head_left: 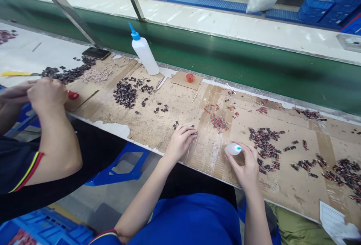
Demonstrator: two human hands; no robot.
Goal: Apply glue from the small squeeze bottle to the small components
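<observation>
Milky white, tipped bright blue, on the small rounded plastic bottle (pixel 232 149) right of centre; likewise on the tall plastic squeeze bottle (pixel 146 57), upper centre. Mixed red and black across the heaped slender parts (pixel 264 140) at right. Tan with darker stains over the flat cardboard sheeting (pixel 152 132). Striped yellow and red along the short blue fabric sleeve (pixel 105 240), bottom edge.

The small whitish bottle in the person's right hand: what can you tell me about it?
The small, whitish, translucent, plastic-looking bottle has a rounded body and a bright blue tip. The person's right hand grips it between thumb and fingers over the brown cardboard sheet. It looks foreshortened, tip toward the picture's right. Whether it touches the cardboard, or how full it is, I can't tell.
</observation>
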